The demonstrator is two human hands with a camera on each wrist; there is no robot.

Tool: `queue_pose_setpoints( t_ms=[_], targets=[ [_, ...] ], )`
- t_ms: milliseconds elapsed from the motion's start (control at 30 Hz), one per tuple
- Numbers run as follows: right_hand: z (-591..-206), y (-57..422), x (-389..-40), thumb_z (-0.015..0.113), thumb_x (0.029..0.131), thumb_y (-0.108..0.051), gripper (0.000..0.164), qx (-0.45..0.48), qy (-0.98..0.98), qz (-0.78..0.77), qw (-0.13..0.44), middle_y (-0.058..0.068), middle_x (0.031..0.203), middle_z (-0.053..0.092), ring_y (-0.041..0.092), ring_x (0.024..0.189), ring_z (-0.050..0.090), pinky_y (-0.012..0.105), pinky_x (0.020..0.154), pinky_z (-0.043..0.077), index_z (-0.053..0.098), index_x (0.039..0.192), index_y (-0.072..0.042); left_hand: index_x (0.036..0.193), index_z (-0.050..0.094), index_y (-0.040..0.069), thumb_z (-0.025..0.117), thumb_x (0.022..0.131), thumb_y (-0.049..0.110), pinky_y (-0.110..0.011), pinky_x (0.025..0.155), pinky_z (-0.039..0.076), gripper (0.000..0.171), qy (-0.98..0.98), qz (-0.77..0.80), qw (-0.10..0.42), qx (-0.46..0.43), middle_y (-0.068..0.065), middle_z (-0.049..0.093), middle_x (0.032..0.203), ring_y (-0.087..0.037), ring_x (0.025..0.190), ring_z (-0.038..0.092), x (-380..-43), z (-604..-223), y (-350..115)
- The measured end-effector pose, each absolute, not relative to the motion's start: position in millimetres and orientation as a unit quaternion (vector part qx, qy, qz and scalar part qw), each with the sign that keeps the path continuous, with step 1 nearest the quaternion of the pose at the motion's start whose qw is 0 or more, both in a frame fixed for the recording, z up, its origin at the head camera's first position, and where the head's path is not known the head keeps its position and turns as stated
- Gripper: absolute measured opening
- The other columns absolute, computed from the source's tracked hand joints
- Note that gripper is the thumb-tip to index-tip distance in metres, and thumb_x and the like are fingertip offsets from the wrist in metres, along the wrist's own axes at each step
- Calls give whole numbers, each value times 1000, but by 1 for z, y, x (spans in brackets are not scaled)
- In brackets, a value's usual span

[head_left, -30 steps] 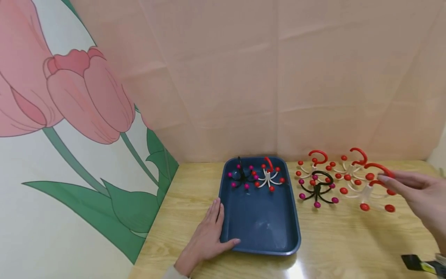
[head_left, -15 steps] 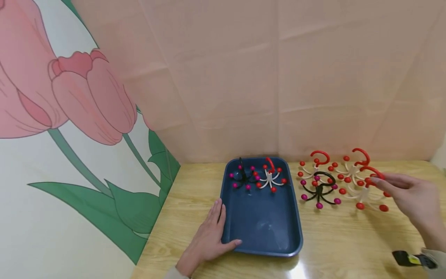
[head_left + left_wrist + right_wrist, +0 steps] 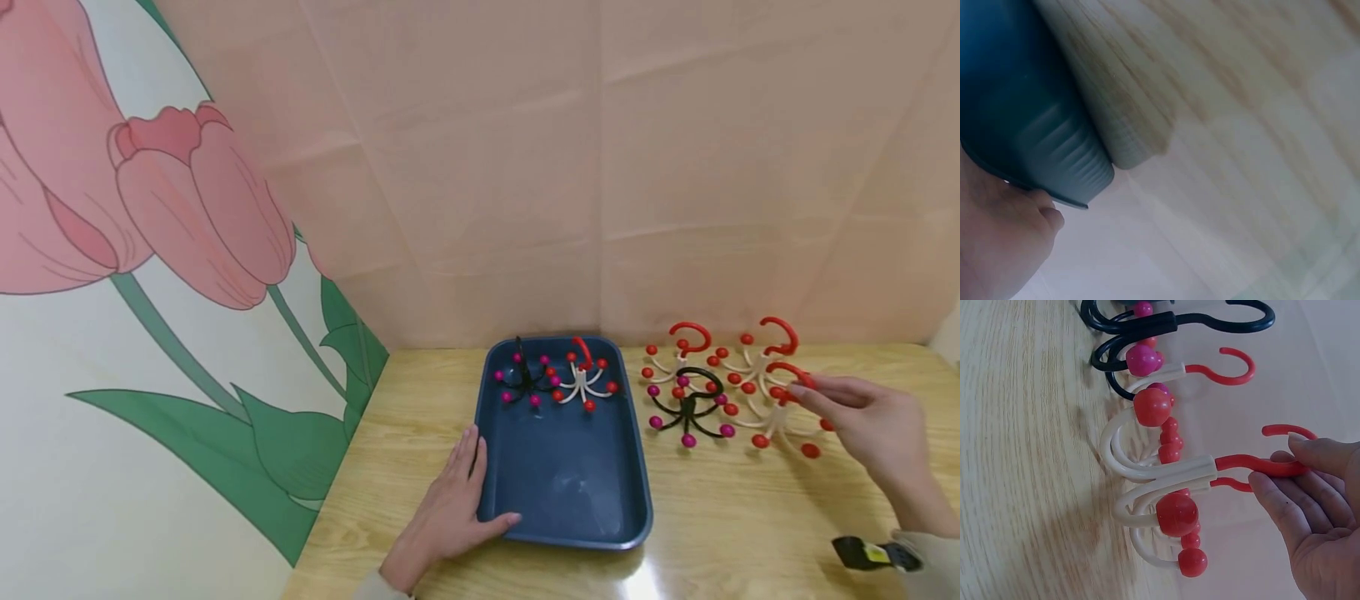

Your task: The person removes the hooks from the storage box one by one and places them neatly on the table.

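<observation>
In the head view my right hand [image 3: 873,425] pinches the red hook of a white multi-arm hanging hook [image 3: 778,421] with red ball tips. The right wrist view shows thumb and fingers on that red hook, and the white arms [image 3: 1179,467] are at or close above the wood; contact is hard to tell. My left hand [image 3: 450,504] rests against the left side of a dark blue tray [image 3: 562,483], fingers straight along it, thumb over the near rim. At the tray's far end lie a black hanging hook [image 3: 527,382] with magenta tips and a white one [image 3: 581,383] with red tips.
Beside the tray on the wooden table [image 3: 720,517] stand a black hanging hook [image 3: 688,408] and two white ones, one far left [image 3: 679,362] and one far right [image 3: 761,362]. A pink cloth [image 3: 487,208] hangs behind; a tulip-patterned panel [image 3: 225,350] borders the left.
My right hand has moved left with the white hanging hook, bringing it nearer the other hooks. The left hand keeps its place on the tray, and the view has shifted slightly.
</observation>
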State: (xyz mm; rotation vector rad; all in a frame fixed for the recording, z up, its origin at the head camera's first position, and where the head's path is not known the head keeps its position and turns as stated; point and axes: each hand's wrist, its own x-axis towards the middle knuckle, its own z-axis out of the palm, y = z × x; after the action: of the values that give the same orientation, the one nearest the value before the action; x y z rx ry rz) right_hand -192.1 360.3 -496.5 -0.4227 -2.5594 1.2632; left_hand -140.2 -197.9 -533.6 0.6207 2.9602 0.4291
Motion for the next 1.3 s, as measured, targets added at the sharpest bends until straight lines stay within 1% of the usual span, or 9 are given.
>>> queue_pose_setpoints(
  t_ms=[600, 733, 800, 867, 967, 1100, 1133, 1200, 1300],
  targets=[
    [-503, 363, -190, 72, 100, -39, 49, -121, -885, 425, 148, -57, 75, 48, -16, 62, 58, 18, 53, 51, 69, 125, 3, 170, 10, 7, 51, 93, 82, -52, 133, 24, 115, 967, 141, 35, 211, -10, -7, 179, -29, 167, 1, -140, -530, -198],
    [-499, 360, -190, 73, 99, -41, 56, -117, -886, 425, 148, -59, 82, 45, -22, 64, 54, 17, 53, 51, 67, 132, 4, 170, 11, 8, 49, 92, 84, -52, 133, 24, 116, 968, 138, 36, 209, -9, -7, 179, -29, 168, 2, -140, -531, -198],
    [-495, 358, -190, 73, 98, -46, 66, -122, -886, 425, 141, -45, 96, 64, -27, 69, 49, 15, 54, 51, 63, 141, 3, 170, 10, 8, 50, 92, 84, -52, 133, 24, 115, 968, 137, 38, 207, -9, -8, 179, -29, 168, 2, -140, -532, -198],
    [-489, 354, -189, 72, 97, -50, 73, -123, -887, 423, 138, -29, 114, 71, -31, 75, 44, 14, 55, 51, 58, 147, 1, 170, 10, 8, 50, 92, 83, -53, 132, 25, 115, 968, 137, 39, 206, -9, -8, 180, -29, 168, 2, -140, -533, -198],
    [-476, 344, -188, 72, 96, -53, 72, -118, -886, 422, 153, -1, 150, 61, -29, 93, 49, 12, 58, 50, 59, 150, -8, 170, 10, 8, 51, 93, 82, -53, 132, 25, 115, 968, 140, 38, 207, -9, -7, 179, -29, 167, 2, -140, -533, -197],
    [-454, 322, -185, 74, 96, -49, 59, -88, -873, 441, 187, -21, 152, 55, -27, 124, 42, 1, 91, 45, 64, 146, -20, 170, 10, 7, 53, 93, 80, -53, 132, 25, 114, 967, 145, 35, 208, -11, -5, 180, -29, 167, 2, -140, -531, -197],
    [-448, 316, -184, 75, 96, -48, 56, -78, -869, 447, 197, -26, 149, 56, -29, 123, 38, -3, 93, 40, 66, 145, -23, 170, 11, 7, 53, 93, 80, -53, 132, 25, 114, 967, 145, 35, 208, -11, -5, 180, -29, 167, 2, -139, -530, -197],
    [-436, 304, -183, 77, 96, -41, 50, -48, -859, 465, 210, -30, 140, 62, -27, 123, 46, -4, 98, 37, 68, 142, -23, 170, 10, 7, 52, 93, 81, -53, 132, 25, 115, 967, 143, 36, 209, -11, -5, 179, -30, 167, 2, -139, -530, -197],
    [-420, 284, -184, 79, 96, -24, 45, 18, -838, 497, 224, -28, 128, 69, -23, 111, 59, -3, 87, 45, 70, 138, -14, 170, 10, 7, 51, 92, 82, -53, 132, 25, 116, 968, 136, 39, 207, -11, -7, 179, -30, 167, 2, -140, -530, -197]
  ],
)
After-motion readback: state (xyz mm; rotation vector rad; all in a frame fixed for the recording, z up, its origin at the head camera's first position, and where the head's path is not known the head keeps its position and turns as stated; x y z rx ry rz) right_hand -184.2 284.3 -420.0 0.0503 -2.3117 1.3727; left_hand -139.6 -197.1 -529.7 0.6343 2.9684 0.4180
